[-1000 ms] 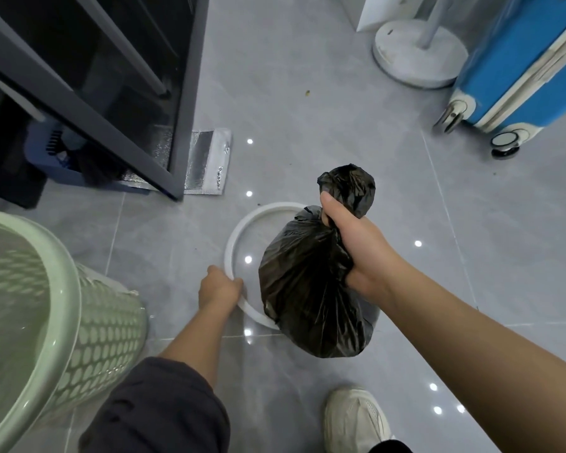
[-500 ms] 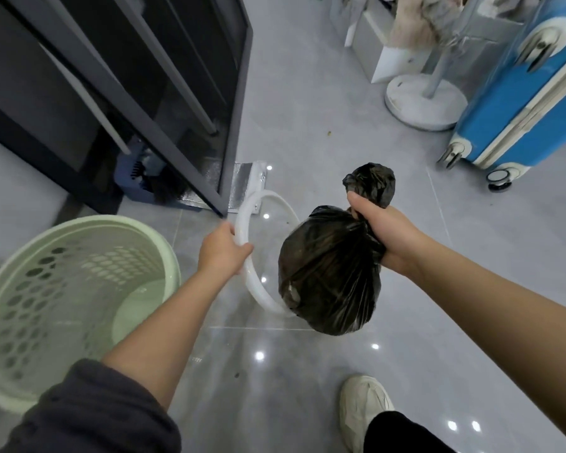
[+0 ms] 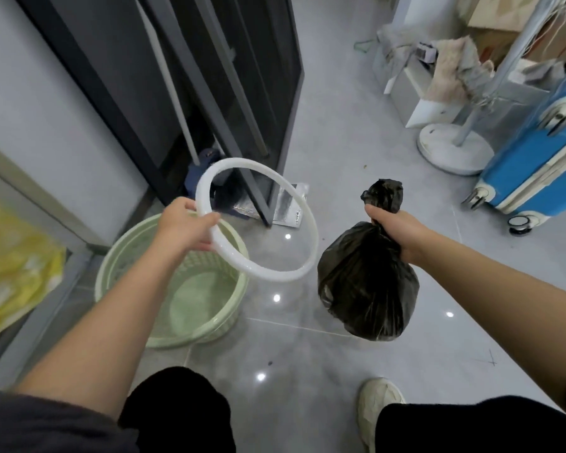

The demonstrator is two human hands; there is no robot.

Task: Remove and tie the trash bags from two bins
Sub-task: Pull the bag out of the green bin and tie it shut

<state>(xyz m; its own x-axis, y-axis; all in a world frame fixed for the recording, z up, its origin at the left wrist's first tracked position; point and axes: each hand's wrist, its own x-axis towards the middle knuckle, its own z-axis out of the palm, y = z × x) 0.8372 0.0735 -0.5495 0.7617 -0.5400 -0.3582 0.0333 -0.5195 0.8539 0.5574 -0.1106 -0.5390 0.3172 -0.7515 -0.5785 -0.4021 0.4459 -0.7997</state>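
1. We find the right hand [image 3: 394, 233] closed in a fist around the gathered neck of a black, glossy plastic trash bag [image 3: 366, 282]. The bag hangs clear of the grey tiled floor [image 3: 340, 125], full and rounded, with a crumpled tuft of plastic standing above the fist.
2. We find the left hand [image 3: 185, 225] gripping a white plastic ring [image 3: 311, 223], thumb over the rim, fingers beneath. The ring is held tilted in the air, above and partly over the far edge of a pale green perforated plastic bin [image 3: 128, 259].
3. The bin stands upright on the floor with no liner visible inside.
4. The knot itself lies hidden within the fist; we cannot confirm it.
5. A blue hard-shell suitcase [image 3: 533, 158] is cut off at the right edge.
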